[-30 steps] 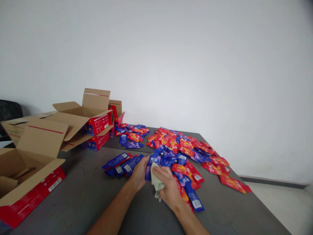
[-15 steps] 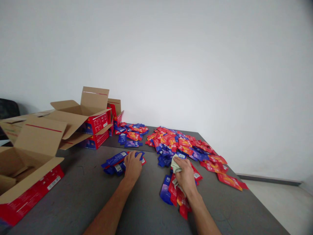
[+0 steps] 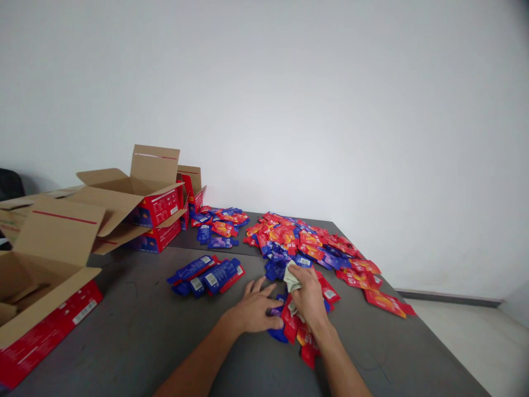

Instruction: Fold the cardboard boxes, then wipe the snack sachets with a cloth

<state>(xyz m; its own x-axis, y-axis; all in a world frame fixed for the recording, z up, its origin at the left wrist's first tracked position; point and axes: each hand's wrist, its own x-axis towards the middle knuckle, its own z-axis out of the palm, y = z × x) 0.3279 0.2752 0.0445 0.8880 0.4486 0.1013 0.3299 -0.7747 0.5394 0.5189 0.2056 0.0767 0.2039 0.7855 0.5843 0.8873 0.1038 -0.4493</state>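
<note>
My right hand (image 3: 308,292) is closed on a pale, crumpled cloth (image 3: 291,278), held over a small heap of red and blue pouches (image 3: 290,325). With fingers spread, my left hand (image 3: 257,310) reaches the left side of that heap, its thumb and fingertips over a blue pouch (image 3: 278,334). Whether it touches the pouch I cannot tell. Left of this hand, a small group of blue and red pouches (image 3: 221,275) lies flat and overlapping on the dark table (image 3: 140,325). Part of the heap is hidden under my right hand and forearm.
A large pile of red and blue pouches (image 3: 289,237) spreads over the table's back right, with a smaller pile (image 3: 225,227) left of it. Open red cartons (image 3: 165,207) are stacked at the back left. Another open carton (image 3: 53,325) stands at the near left.
My left hand has left the pouch group on the left and moved right to the heap, its fingers now spread. A blue pouch lies on top of that group. The right hand keeps the cloth.
</note>
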